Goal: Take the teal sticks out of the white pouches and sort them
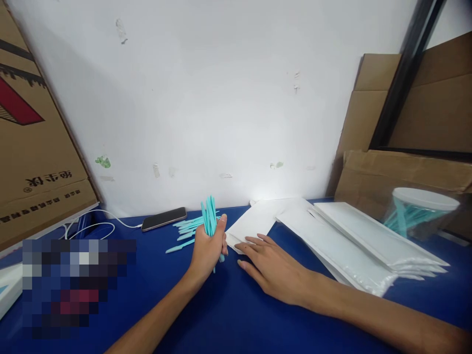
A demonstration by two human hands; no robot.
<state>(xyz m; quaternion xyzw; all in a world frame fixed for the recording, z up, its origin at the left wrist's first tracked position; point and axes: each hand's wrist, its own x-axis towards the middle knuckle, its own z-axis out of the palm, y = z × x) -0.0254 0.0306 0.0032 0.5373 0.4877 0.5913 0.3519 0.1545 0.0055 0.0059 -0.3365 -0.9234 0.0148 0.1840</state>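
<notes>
Upright in my left hand (211, 243) is a bundle of turquoise plastic sticks (209, 214), with the fingers wrapped round it. Behind and left of that hand, several more turquoise sticks (190, 224) lie loose on the blue table (228, 314). My right hand (267, 260) rests palm down, fingers spread, its fingertips on the near edge of a white paper packet (254, 223). Further right lie flat white padded envelopes (339, 241), overlapping, and a second stack of them (376, 231) on top.
A phone (164, 219) on a white cable lies at the back left. A clear tub with a white lid (426, 199), holding turquoise sticks, is at the right. Cardboard boxes (40, 137) stand at both sides. A white wall (221, 98) rises behind the table. A pixelated patch covers the left front.
</notes>
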